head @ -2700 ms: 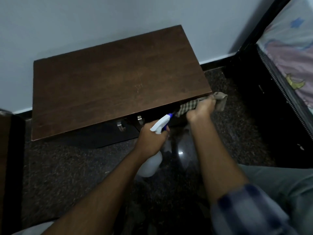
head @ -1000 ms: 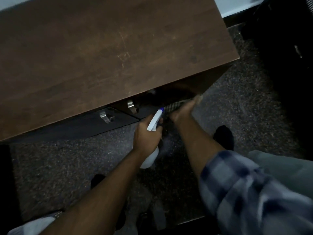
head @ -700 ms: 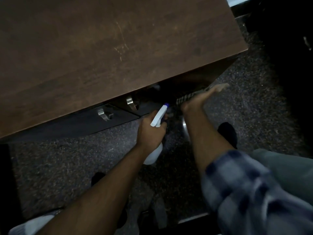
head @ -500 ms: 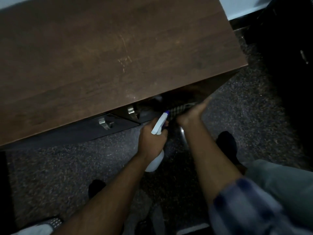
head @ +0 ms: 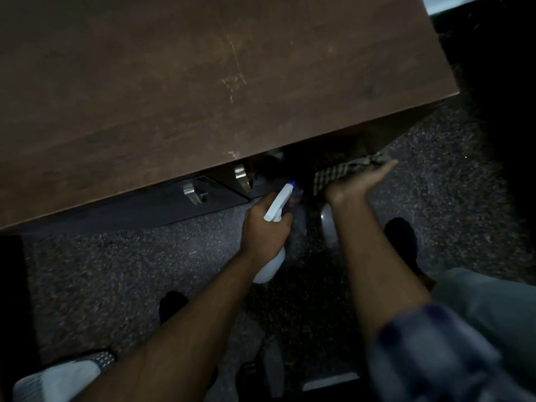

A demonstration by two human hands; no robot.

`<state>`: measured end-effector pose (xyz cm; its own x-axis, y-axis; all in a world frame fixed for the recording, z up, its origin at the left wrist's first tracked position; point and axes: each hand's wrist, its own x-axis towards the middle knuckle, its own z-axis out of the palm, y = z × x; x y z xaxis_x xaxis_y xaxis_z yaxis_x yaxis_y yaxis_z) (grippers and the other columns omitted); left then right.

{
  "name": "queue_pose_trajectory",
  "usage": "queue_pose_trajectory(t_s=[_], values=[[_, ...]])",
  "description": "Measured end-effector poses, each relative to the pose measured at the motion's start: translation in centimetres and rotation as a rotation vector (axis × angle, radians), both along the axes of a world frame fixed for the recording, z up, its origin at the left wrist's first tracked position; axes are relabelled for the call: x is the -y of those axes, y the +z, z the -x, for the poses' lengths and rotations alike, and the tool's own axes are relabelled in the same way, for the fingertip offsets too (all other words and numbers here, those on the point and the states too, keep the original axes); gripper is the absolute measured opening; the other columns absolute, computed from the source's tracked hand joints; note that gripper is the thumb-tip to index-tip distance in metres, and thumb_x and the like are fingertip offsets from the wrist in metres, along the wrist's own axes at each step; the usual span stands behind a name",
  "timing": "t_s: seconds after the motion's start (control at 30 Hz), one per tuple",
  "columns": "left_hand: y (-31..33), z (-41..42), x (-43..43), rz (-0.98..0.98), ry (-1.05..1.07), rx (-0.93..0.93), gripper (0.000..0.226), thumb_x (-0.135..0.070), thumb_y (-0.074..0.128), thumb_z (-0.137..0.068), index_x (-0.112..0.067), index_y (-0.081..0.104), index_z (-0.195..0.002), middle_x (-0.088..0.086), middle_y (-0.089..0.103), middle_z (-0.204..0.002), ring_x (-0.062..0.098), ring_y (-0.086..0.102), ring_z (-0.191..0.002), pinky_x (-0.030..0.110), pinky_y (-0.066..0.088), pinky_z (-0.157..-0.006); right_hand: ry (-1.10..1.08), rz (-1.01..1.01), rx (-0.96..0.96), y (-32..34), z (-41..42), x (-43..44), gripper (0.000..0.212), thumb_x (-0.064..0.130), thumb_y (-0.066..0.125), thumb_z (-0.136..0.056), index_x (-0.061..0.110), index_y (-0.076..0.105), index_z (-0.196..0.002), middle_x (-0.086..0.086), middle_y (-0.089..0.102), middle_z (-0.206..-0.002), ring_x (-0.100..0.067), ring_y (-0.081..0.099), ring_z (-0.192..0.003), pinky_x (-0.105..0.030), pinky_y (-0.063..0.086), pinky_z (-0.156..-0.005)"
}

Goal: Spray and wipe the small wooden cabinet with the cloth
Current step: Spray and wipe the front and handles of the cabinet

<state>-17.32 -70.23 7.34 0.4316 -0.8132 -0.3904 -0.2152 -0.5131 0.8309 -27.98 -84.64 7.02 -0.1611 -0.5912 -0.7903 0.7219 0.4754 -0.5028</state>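
left hand [head: 265, 227] grips spray bottle [head: 275, 224], aimed at cabinet [head: 203, 82] front | right hand [head: 356, 181] flat, fingers straight, presses cloth [head: 333, 172] there to wipe

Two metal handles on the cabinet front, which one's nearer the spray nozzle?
The right handle, just left of the nozzle of the spray bottle; the left handle sits farther off.

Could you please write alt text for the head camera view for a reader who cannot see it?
A person's right hand presses a checked cloth against the front of a wooden cabinet, while the left hand grips a white spray bottle nearby.
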Motion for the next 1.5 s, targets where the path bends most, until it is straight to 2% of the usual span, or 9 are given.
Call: queue_pose_trajectory(t_s=[0.17, 0.4, 0.53, 0.7, 0.97, 1.13, 1.3, 1.43, 1.5], values=[[-0.1, -0.4, -0.1, 0.010, 0.063, -0.006, 0.027, -0.004, 0.064, -0.085, -0.026, 0.070, -0.101, 0.008, 0.075, -0.086, 0.024, 0.071, -0.081, 0.038, 0.057, -0.073, 0.055, -0.066, 0.121, -4.6, -1.7, -0.2, 0.096, 0.089, 0.040, -0.081, 0.033, 0.032, -0.159, -0.002, 0.035, -0.162, -0.031, 0.037, -0.146, -0.048, 0.030, -0.119], [0.0, -1.1, -1.4, 0.048, 0.089, -0.037, 0.027, -0.014, 0.058, -0.080, -0.023, 0.070, -0.102, -0.001, 0.068, -0.081, 0.010, 0.061, -0.071, 0.022, 0.049, -0.068, 0.026, 0.086, 0.071, 1.2, -3.5, -2.3, 0.084, 0.078, 0.018, -0.095, 0.023, 0.042, -0.154, -0.007, 0.057, -0.141, -0.030, 0.059, -0.113, -0.037, 0.052, -0.080], [-0.3, -2.0, -2.0, -0.009, 0.084, -0.009, 0.024, -0.021, 0.057, -0.078, -0.035, 0.068, -0.095, 0.000, 0.071, -0.090, 0.023, 0.069, -0.083, 0.042, 0.057, -0.075, 0.101, -0.012, 0.215, 1.6, -7.0, -4.2, 0.084, 0.078, 0.017, -0.095, 0.025, 0.039, -0.156, -0.011, 0.042, -0.158, -0.037, 0.043, -0.139, -0.045, 0.040, -0.100], [0.3, -3.8, -1.6, 0.001, 0.025, -0.027, 0.061, -0.013, 0.057, -0.084, -0.019, 0.060, -0.144, -0.011, 0.063, -0.130, 0.008, 0.061, -0.122, 0.022, 0.047, -0.106, 0.215, -0.077, 0.267, 3.9, -7.9, -4.7, 0.089, 0.080, 0.015, -0.093, 0.021, 0.040, -0.155, -0.015, 0.043, -0.155, -0.037, 0.050, -0.127, -0.047, 0.041, -0.096], [-2.0, -4.4, -2.5, -0.070, 0.047, -0.092, 0.060, -0.013, 0.060, -0.090, -0.030, 0.055, -0.148, -0.017, 0.062, -0.125, 0.005, 0.060, -0.119, 0.030, 0.047, -0.109, 0.151, -0.077, 0.304, 3.1, -8.2, -5.0, 0.089, 0.080, 0.016, -0.093, 0.021, 0.037, -0.157, -0.015, 0.038, -0.159, -0.037, 0.038, -0.144, -0.051, 0.026, -0.119], [-3.0, -3.9, -4.1, -0.019, 0.176, -0.117, 0.058, 0.002, 0.063, -0.091, -0.030, 0.061, -0.140, -0.031, 0.066, -0.081, -0.009, 0.061, -0.077, 0.017, 0.049, -0.080, 0.216, -0.033, 0.388, 4.6, -7.4, -5.5, 0.093, 0.082, 0.017, -0.091, 0.020, 0.034, -0.158, -0.019, 0.035, -0.160, -0.041, 0.034, -0.145, -0.058, 0.022, -0.119], [-2.1, -3.5, -6.5, 0.044, 0.210, -0.069, 0.035, 0.004, 0.062, -0.088, -0.006, 0.072, -0.120, -0.015, 0.062, -0.077, 0.008, 0.061, -0.072, 0.029, 0.048, -0.069, 0.190, -0.107, 0.326, 4.9, -8.6, -5.8, 0.091, 0.082, 0.020, -0.090, 0.026, 0.022, -0.162, -0.016, 0.021, -0.166, -0.042, 0.022, -0.151, -0.064, 0.012, -0.120], [-0.1, -3.4, -7.9, 0.053, 0.275, -0.048, 0.039, -0.002, 0.062, -0.087, -0.038, 0.066, -0.102, -0.007, 0.068, -0.087, 0.016, 0.067, -0.082, 0.041, 0.058, -0.080, 0.307, -0.165, 0.269, 1.2, -10.6, -7.6, 0.092, 0.084, 0.019, -0.089, 0.026, 0.035, -0.158, -0.014, 0.031, -0.163, -0.039, 0.031, -0.148, -0.061, 0.018, -0.121], [-0.2, -3.6, -8.8, 0.034, 0.278, -0.043, 0.028, 0.003, 0.063, -0.087, -0.023, 0.069, -0.093, 0.016, 0.071, -0.088, 0.034, 0.068, -0.082, 0.047, 0.057, -0.078, 0.345, -0.125, 0.273, 4.0, -10.2, -7.7, 0.090, 0.080, 0.017, -0.092, 0.022, 0.031, -0.159, -0.017, 0.030, -0.163, -0.040, 0.029, -0.148, -0.058, 0.017, -0.122]])
